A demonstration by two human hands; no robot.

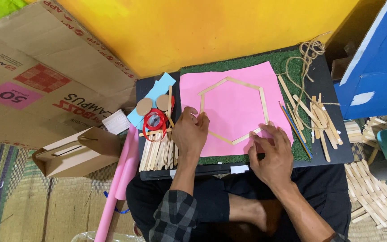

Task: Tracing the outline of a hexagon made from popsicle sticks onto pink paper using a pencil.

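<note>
A hexagon of wooden craft sticks (233, 109) lies on a pink paper sheet (238, 96), which rests on a green turf mat (292, 67) over a black board (332, 148). My left hand (190, 133) rests on the hexagon's lower left corner, fingers curled against the sticks. At the lower right corner my right hand (272, 152) presses its fingertips on the sticks. Neither hand lifts anything.
A pile of loose craft sticks (157, 152), a red ribbon roll (154, 122), two cardboard discs and blue paper lie left of the sheet. More sticks (321, 121), twine (307, 54) and pencils lie at the right. Flattened cardboard boxes (45, 80) and a pink paper roll (119, 179) lie at the left.
</note>
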